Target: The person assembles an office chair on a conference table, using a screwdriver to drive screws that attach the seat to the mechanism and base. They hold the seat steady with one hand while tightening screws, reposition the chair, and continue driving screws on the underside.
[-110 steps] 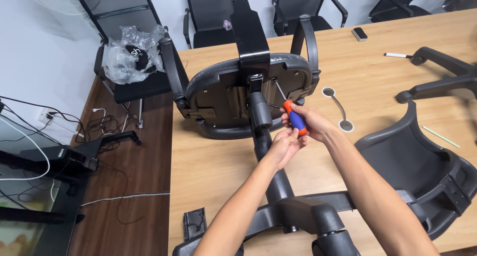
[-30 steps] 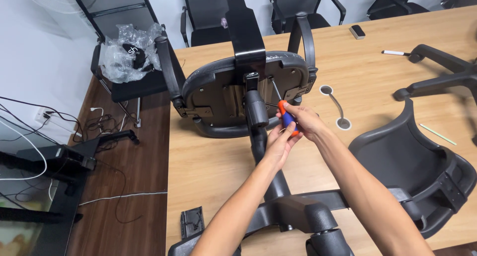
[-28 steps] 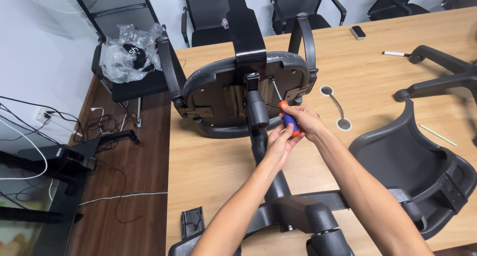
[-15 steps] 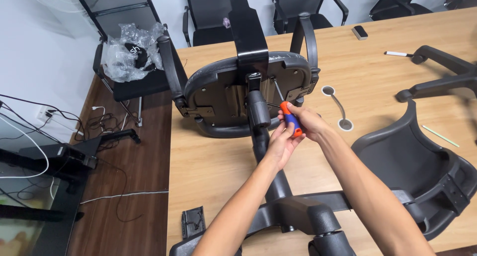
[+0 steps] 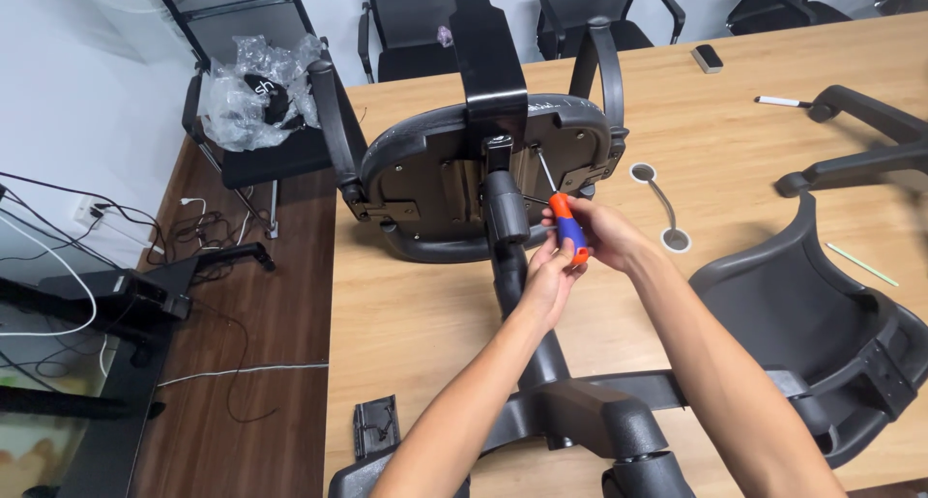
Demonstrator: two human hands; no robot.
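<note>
— What's on the desk [image 5: 754,160], biggest first?

— One office chair [image 5: 483,169] lying on its side, seat underside toward the camera, gas column [image 5: 512,256] running back to the wheeled base [image 5: 599,421] near the person. Right of it lies one loose seat shell [image 5: 822,324], and beyond that one detached armrest [image 5: 860,140].

— And the hands?

— Two, both clenched on one screwdriver [image 5: 567,229] with an orange and blue handle. The right hand [image 5: 604,232] wraps the handle from the right; the left hand [image 5: 546,280] closes on it from below, beside the column.

— Which way does the tool lie?

— Its long axis runs up and left, away from the grip: the shaft tip meets the seat's metal mounting plate [image 5: 454,184], just right of the column. The right hand is nearer the plate.

— Small things?

— One marker [image 5: 781,102], one thin green stick [image 5: 860,264].
</note>
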